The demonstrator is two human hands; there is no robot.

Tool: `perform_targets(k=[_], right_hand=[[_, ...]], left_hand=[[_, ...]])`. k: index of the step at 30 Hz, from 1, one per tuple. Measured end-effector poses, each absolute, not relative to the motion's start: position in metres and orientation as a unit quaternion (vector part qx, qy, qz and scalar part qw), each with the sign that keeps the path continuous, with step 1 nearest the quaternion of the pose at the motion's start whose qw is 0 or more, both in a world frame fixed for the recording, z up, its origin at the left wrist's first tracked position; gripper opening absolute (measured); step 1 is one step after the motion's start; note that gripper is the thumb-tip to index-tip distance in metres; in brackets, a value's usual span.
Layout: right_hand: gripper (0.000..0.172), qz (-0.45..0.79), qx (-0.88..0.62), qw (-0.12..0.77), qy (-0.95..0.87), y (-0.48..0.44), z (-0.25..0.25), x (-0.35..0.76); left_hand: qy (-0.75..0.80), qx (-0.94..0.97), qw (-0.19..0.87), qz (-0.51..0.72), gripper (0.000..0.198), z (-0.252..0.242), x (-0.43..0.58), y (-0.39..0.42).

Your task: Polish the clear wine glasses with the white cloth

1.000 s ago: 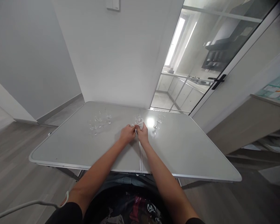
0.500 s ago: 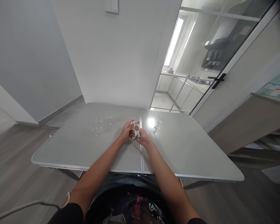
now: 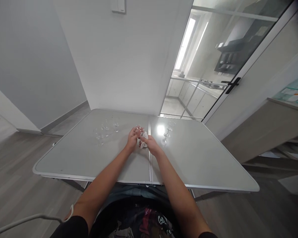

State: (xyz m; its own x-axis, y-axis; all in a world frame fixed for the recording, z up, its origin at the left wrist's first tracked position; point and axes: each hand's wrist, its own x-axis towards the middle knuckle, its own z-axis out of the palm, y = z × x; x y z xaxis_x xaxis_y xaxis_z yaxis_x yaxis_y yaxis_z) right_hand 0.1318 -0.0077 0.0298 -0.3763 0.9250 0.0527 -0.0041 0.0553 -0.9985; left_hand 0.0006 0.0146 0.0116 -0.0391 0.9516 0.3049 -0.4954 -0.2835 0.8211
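Over the middle of the grey table [image 3: 84, 158], my left hand [image 3: 132, 138] is closed round a clear glass [image 3: 138, 129]. My right hand [image 3: 151, 144] grips a crumpled white cloth with dark marks [image 3: 144, 140], which touches the lower part of the glass. The two hands are close together, and the fingers hide much of the glass. Several clear stemmed glasses stand at the table's left, one of them [image 3: 116, 125] nearest my left hand. To the right of the seam, another stemmed glass [image 3: 167, 134] stands beside a bright reflection.
A white wall [image 3: 119, 66] rises behind the table. At the right are a glass-paned door with a black handle [image 3: 231, 86] and a shelf unit [image 3: 265, 132]. A white cable [image 3: 39, 215] runs by my left arm.
The cloth has bunched up and shifted slightly, and my right hand's fingers now close over it. My left hand has turned a little, with the glass showing more above it.
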Motion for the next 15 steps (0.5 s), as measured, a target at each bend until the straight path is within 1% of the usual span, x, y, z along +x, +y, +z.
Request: perform_targets(k=[1,3,5,6,8,11,14,15], right_hand=[[0.042,0.637,-0.344,0.397,-0.564,-0.009,0.032,0.135],[0.046,0.713,-0.282,0.386,-0.513,-0.010,0.036,0.140],[0.048,0.727,-0.262,0.385,-0.504,-0.009,0.036,0.142],[0.049,0.713,-0.270,0.390,-0.516,-0.008,0.035,0.142],[0.047,0.627,-0.322,0.422,-0.570,-0.006,0.031,0.139],[0.037,0.388,-0.432,0.462,-0.670,-0.005,0.024,0.133],[0.022,0.152,-0.527,0.416,-0.725,-0.010,0.021,0.128],[0.020,0.085,-0.547,0.395,-0.733,-0.013,0.021,0.127]], left_hand=[[0.259,0.437,0.548,0.665,0.049,0.014,0.001,0.013],[0.255,0.437,0.557,0.659,0.049,0.017,0.001,0.010],[0.251,0.440,0.557,0.658,0.049,0.018,0.003,0.010],[0.250,0.443,0.554,0.659,0.049,0.018,0.003,0.010],[0.243,0.451,0.542,0.666,0.049,0.015,0.003,0.012],[0.240,0.458,0.503,0.693,0.047,0.010,0.003,0.015],[0.247,0.473,0.473,0.701,0.048,0.009,0.004,0.014],[0.248,0.481,0.466,0.700,0.049,0.009,0.004,0.014]])
